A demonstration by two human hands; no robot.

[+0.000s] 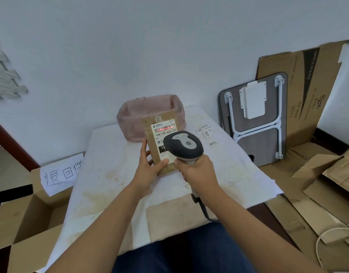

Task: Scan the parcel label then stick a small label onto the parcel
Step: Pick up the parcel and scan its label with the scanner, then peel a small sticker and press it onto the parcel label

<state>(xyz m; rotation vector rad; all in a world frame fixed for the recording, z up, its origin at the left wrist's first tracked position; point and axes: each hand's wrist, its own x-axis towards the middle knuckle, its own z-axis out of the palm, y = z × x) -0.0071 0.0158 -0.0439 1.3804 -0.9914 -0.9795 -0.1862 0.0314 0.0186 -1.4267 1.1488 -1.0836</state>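
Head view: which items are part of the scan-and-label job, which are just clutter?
In use:
- parcel, left hand
- barcode scanner, right hand
- shipping label, red scan line on it
- small labels on the table

Lying about:
- pink-lined bin
- folded table
- flattened cardboard
- open box

One flat brown cardboard parcel (pixel 159 142); one grey handheld barcode scanner (pixel 183 146); four small white paper labels (pixel 206 133) on the table; one pink plastic-lined bin (pixel 138 117); two bare hands (pixel 150 170).
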